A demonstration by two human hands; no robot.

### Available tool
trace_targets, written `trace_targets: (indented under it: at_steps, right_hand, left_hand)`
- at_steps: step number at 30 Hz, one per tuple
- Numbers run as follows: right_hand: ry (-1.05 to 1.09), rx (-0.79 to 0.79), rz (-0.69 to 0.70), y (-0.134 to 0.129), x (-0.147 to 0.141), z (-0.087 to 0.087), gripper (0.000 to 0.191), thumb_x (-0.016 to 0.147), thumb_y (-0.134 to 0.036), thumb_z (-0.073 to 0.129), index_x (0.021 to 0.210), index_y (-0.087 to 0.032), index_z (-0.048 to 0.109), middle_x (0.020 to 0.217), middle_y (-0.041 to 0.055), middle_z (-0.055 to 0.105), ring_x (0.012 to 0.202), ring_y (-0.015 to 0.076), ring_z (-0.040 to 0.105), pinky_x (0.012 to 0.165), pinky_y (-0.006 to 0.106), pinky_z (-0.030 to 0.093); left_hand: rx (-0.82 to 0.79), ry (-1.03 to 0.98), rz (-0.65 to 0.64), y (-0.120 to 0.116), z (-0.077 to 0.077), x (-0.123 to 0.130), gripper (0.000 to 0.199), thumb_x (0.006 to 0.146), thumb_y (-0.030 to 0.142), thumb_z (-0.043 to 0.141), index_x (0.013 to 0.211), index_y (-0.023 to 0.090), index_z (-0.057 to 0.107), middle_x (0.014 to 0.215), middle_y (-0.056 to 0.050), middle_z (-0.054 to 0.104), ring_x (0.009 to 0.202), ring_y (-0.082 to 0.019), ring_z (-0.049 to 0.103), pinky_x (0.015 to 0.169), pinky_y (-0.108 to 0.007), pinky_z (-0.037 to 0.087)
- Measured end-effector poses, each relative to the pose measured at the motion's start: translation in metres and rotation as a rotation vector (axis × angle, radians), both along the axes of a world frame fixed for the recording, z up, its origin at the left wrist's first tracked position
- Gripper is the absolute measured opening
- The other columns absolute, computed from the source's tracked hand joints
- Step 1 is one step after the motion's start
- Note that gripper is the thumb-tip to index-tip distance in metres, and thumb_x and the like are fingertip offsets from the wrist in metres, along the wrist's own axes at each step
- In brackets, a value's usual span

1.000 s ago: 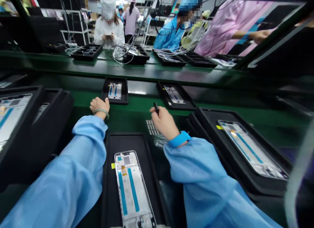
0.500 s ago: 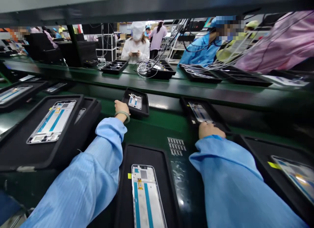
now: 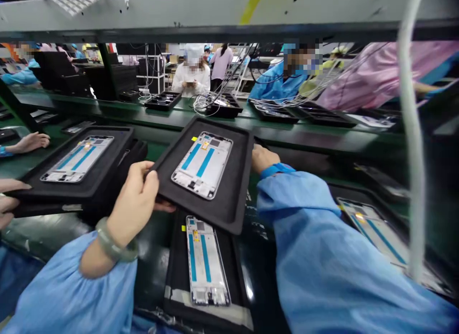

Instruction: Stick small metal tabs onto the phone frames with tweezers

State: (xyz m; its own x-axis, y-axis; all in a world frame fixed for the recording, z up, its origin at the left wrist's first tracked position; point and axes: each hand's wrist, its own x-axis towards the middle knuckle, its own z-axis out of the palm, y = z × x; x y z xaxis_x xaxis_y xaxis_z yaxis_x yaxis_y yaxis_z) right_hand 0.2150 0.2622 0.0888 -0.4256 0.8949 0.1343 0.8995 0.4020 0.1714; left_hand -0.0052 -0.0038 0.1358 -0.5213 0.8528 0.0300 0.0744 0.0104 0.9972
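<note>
A black tray (image 3: 236, 190) is held up and tilted, with a silver phone frame (image 3: 204, 166) bearing two blue strips lying in it. My left hand (image 3: 134, 200) grips its left edge, thumb on the near side and fingers underneath. At the upper right edge, my right hand (image 3: 264, 158) is closed against the tray, its fingertips hidden behind it. Below, partly covered by the raised tray, another black tray (image 3: 240, 291) lies on the bench with a second phone frame (image 3: 208, 267).
To the left, a co-worker's hand (image 3: 12, 193) touches a stacked black tray (image 3: 107, 181) holding a phone frame. Another hand (image 3: 34, 142) rests beyond. A tray (image 3: 337, 193) lies at right. A white cable (image 3: 412, 133) hangs in front; a raised shelf (image 3: 172, 104) crosses behind.
Both hands have drawn back from the far side of the bench; a tray is now lifted between them. A co-worker's hands have appeared at left. The camera view has shifted.
</note>
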Motion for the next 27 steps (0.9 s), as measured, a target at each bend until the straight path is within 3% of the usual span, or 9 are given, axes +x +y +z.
trace_targets:
  at_steps: [4,8,14,20,24,27]
  right_hand:
    - [-0.035,0.108,0.034,-0.053,0.007,0.024,0.035,0.089,-0.013,0.031,0.115,-0.018,0.053,0.102,0.0132,0.058,0.092,0.0241,0.058,0.063,0.029,0.04]
    - [-0.079,0.277,-0.001,-0.117,0.047,0.03,0.033,0.087,-0.013,0.038,0.114,-0.021,0.055,0.094,0.0088,0.061,0.085,0.0208,0.059,0.055,0.026,0.036]
    - [-0.153,0.356,-0.209,-0.188,0.124,0.011,0.031,0.086,-0.014,0.042,0.11,-0.022,0.06,0.094,0.0057,0.065,0.085,0.0207,0.059,0.057,0.027,0.04]
    - [-0.184,0.276,-0.385,-0.218,0.177,-0.004,0.034,0.085,-0.01,0.04,0.109,-0.022,0.062,0.098,0.0054,0.066,0.086,0.0215,0.06,0.058,0.028,0.044]
    - [-0.107,0.231,-0.494,-0.232,0.179,-0.003,0.033,0.082,-0.006,0.04,0.101,-0.016,0.066,0.101,0.0099,0.066,0.082,0.0227,0.063,0.058,0.029,0.045]
    - [0.261,0.347,-0.473,-0.243,0.144,-0.007,0.034,0.085,-0.027,0.048,0.114,-0.015,0.059,0.104,0.0121,0.064,0.08,0.0229,0.063,0.06,0.029,0.046]
  left_hand:
    - [-0.033,-0.015,0.002,-0.044,-0.007,-0.011,0.037,0.08,0.041,0.054,0.112,0.025,0.044,0.093,0.0,0.053,0.069,-0.014,0.059,0.052,-0.032,0.058]
    - [-0.01,-0.056,0.032,-0.058,-0.026,-0.022,0.042,0.077,0.043,0.056,0.115,0.028,0.044,0.094,-0.001,0.053,0.072,-0.017,0.059,0.051,-0.034,0.059]
    - [0.014,-0.142,-0.069,-0.04,-0.055,-0.017,0.041,0.078,0.041,0.055,0.116,0.028,0.045,0.099,-0.004,0.056,0.076,-0.017,0.061,0.057,-0.038,0.06]
    - [0.017,-0.237,-0.209,-0.014,-0.072,0.011,0.042,0.079,0.041,0.054,0.116,0.025,0.043,0.1,-0.002,0.054,0.075,-0.016,0.063,0.061,-0.041,0.059]
    - [0.021,-0.288,-0.259,-0.008,-0.079,0.035,0.039,0.079,0.042,0.052,0.111,0.024,0.042,0.099,-0.003,0.053,0.074,-0.017,0.064,0.062,-0.043,0.059]
    - [0.034,-0.299,-0.266,-0.006,-0.084,0.057,0.034,0.081,0.043,0.048,0.107,0.023,0.04,0.098,-0.003,0.052,0.071,-0.017,0.064,0.061,-0.042,0.058]
